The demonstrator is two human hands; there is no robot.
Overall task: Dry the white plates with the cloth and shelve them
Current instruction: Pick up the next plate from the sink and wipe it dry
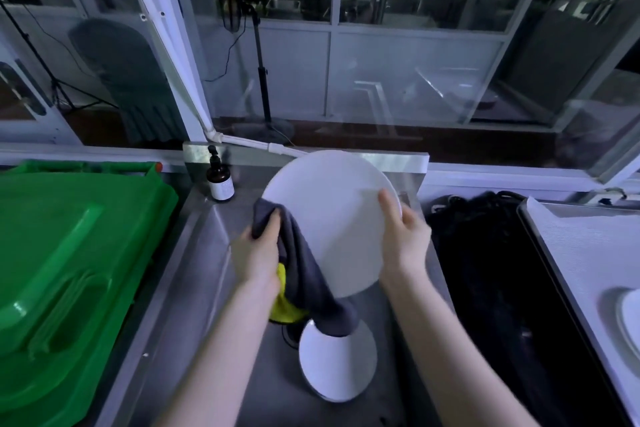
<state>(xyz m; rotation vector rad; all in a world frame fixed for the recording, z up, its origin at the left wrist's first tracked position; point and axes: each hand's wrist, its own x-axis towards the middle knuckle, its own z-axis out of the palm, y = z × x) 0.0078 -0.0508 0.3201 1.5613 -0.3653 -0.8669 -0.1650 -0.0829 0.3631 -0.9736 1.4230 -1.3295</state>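
In the head view, a large white plate is held tilted above a steel sink. Its right rim is gripped by the right hand, with the thumb laid across the plate's face and the fingers hidden behind the rim. A grey cloth is clutched in the left hand, fingers curled around it, and is pressed against the plate's left edge; its loose end hangs down. Something yellow is seen beneath the left wrist, partly hidden. Both forearms are extended forward from the bottom of the frame, bare. The plate's face appears plain and smooth. A second plate is seen lower in the sink, with the cloth's hanging end over its top edge. A dark pump bottle stands at the sink's back left corner. A green bin is placed to the left.
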